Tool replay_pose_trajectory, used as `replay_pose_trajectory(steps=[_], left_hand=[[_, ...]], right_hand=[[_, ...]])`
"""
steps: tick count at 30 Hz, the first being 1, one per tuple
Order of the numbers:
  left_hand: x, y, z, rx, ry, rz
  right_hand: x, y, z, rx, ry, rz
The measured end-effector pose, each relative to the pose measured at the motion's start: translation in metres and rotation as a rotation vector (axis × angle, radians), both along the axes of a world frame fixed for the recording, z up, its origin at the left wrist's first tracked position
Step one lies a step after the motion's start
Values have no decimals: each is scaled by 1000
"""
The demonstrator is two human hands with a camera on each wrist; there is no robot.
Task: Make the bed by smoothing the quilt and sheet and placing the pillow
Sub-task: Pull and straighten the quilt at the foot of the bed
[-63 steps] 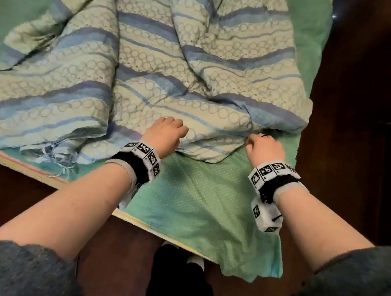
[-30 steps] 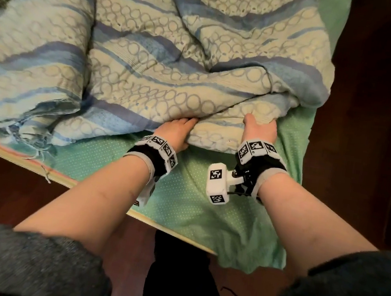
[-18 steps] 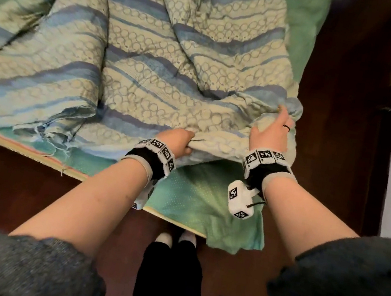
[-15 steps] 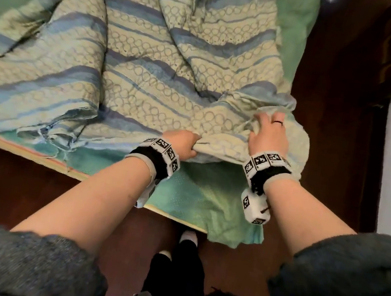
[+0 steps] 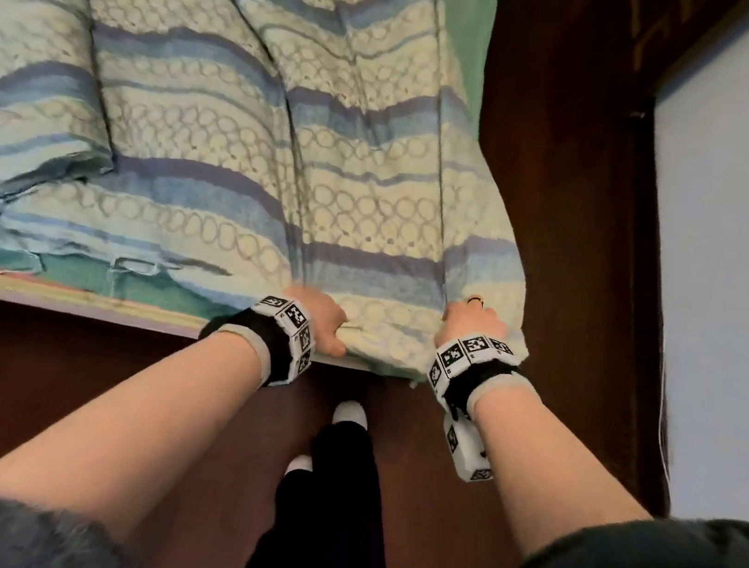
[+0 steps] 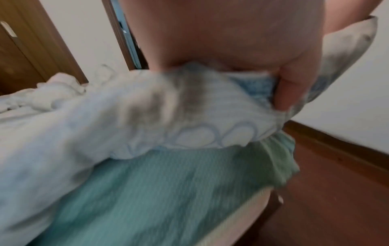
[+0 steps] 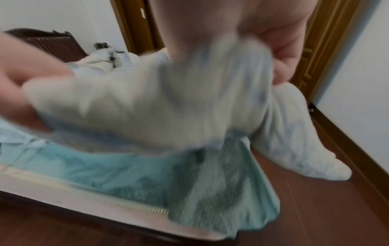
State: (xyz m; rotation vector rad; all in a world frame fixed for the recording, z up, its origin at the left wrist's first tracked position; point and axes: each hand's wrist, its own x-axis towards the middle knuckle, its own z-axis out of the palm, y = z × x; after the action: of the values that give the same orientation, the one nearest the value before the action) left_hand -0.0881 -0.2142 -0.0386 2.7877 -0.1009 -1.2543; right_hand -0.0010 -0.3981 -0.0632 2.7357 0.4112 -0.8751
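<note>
A cream quilt (image 5: 250, 129) with blue stripes and ring patterns lies over the bed, stretched toward me. My left hand (image 5: 326, 320) grips its near edge at the foot of the bed. My right hand (image 5: 471, 320) grips the same edge at the quilt's right corner, which hangs past the bed side. The left wrist view shows the quilt (image 6: 147, 116) bunched under my curled fingers (image 6: 288, 86). The right wrist view shows the quilt (image 7: 168, 103) clutched in my right hand, blurred. A green sheet (image 5: 87, 272) shows below the quilt edge. No pillow is in the head view.
The bed's pale mattress edge (image 5: 69, 294) runs along dark wooden flooring (image 5: 566, 191). A white wall (image 5: 744, 266) and dark skirting stand to the right. My feet (image 5: 351, 411) are on the floor by the bed foot. A dark headboard (image 7: 52, 43) shows far off.
Both hands have pulled the quilt's near edge back toward the foot of the bed. The quilt now lies flatter and covers most of the green sheet that was bare before.
</note>
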Motion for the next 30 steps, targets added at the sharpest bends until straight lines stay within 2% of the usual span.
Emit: replay_pose_trajectory(steps=[3, 5, 7, 10, 12, 16, 21, 25, 28, 30], left_hand=[[-46, -2, -54, -68, 112, 4], [-73, 0, -83, -135, 119, 48], [-84, 10, -102, -144, -3, 125], [-74, 25, -120, -97, -256, 285], [-60, 26, -125, -78, -363, 376], [-31, 8, -127, -65, -462, 471], [10, -21, -124, -67, -518, 432], [50, -26, -123, -62, -460, 427], [71, -21, -129, -64, -321, 478], [79, -15, -136, -48, -237, 451]], right_hand=[[-32, -23, -71, -38, 258, -6], [-42, -34, -94, -36, 287, -82], [-32, -36, -104, -7, 154, -72], [-17, -37, -109, 176, -52, -24], [-4, -34, -113, 248, -69, 0], [21, -20, -113, 282, -76, 192], [52, -10, -103, 322, -26, 343], [77, 2, -104, 307, 26, 445], [88, 12, -108, 232, 36, 541], [98, 22, -109, 207, 60, 609]])
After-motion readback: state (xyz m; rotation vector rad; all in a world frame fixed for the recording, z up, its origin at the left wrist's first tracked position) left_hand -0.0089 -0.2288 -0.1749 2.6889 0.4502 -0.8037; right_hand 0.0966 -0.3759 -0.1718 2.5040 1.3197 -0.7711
